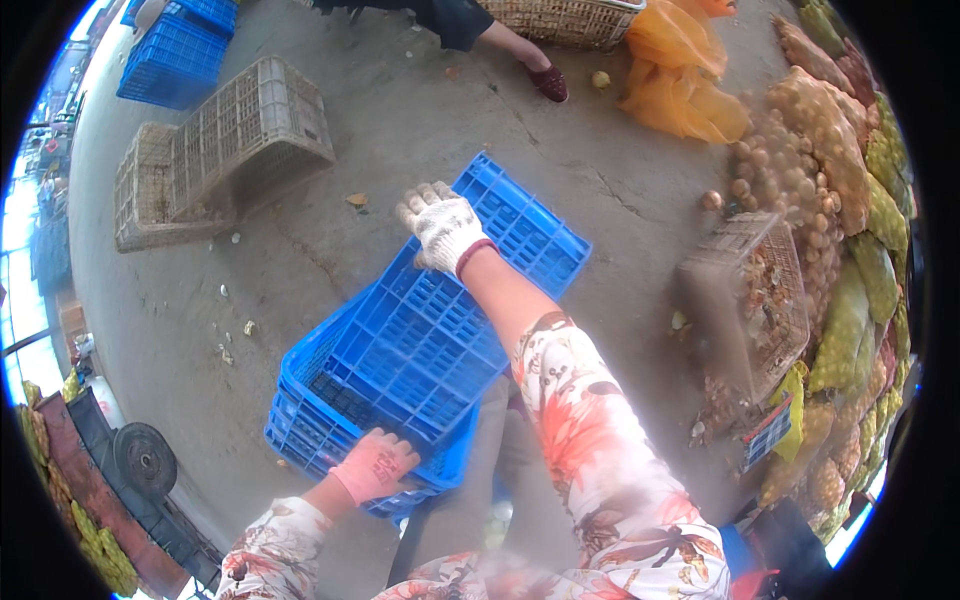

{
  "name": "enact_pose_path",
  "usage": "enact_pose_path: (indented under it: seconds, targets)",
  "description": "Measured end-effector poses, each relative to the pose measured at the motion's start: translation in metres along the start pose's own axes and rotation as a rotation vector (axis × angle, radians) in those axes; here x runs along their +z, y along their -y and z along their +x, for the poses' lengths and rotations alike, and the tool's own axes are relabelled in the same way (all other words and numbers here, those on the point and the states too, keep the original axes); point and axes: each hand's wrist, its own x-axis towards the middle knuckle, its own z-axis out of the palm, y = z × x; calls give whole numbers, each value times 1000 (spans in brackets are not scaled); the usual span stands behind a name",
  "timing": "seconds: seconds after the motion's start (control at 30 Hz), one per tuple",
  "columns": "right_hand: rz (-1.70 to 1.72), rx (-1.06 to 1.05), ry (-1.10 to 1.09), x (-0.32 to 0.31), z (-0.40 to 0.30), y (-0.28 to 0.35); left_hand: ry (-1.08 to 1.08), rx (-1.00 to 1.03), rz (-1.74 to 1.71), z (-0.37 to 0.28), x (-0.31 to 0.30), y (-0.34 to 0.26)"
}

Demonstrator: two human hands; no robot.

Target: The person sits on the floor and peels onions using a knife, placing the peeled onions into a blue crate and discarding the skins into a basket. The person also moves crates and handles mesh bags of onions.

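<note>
A blue plastic crate [420, 337] lies tilted across the opening of another blue crate [300, 427], at the centre of the view. My right hand [442, 225], in a white knit glove, grips the upper crate by its far left edge. My left hand [379, 465], in a pink glove, is on the near rim of the lower crates, with its fingers over the edge. What the fingertips touch inside is hidden. The lower crate appears to have a further rim beneath it.
Pale crates [247, 142] stand at upper left, with blue crates [176, 56] behind. A person's shoe [549, 82] and an orange mesh bag [675, 82] are ahead. At right, a crate of onion skins [776, 300] adjoins onions [787, 165] and filled mesh sacks [840, 337].
</note>
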Motion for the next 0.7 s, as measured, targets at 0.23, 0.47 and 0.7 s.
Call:
enact_pose_path:
  seconds: [0.23, 0.47, 0.7]
  targets:
    - [166, -2, 436, -27, -26, -14, -68, 11, -36, 4, 10, -10]
    - [185, 215, 353, -83, -194, -44, 6, 33, -45, 8, 15, -19]
    - [189, 573, 73, -71, -409, -22, 78, -11, 91, 36, -15, -21]
